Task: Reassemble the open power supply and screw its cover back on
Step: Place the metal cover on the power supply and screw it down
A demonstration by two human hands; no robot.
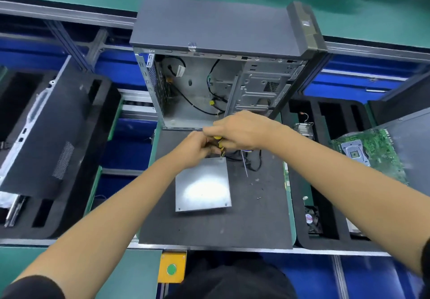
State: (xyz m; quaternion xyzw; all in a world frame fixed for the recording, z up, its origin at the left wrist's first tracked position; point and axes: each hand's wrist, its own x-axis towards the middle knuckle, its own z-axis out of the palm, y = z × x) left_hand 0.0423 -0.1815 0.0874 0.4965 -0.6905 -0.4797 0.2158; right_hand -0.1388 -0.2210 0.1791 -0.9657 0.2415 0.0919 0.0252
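Grey metal box: the power supply (203, 184) lies flat on the dark mat (209, 226), cover side up, a bright glare across its top
Far edge: hidden under both hands — the corner there cannot be made out
Left hand (195, 147): fingers curled at the supply's far edge; what they pinch is covered
Right hand (240, 130): fingers clamped on a yellow-handled screwdriver (218, 143), only slivers of yellow showing, tip at the far right corner
Cables (250, 159): dark leads trail from under the hands, partly hidden
Loose screws (258, 197): tiny specks on the mat, right of the supply
Computer case (216, 65): stands open behind the mat
Motherboard (372, 153): green, far right, cut off by a grey panel
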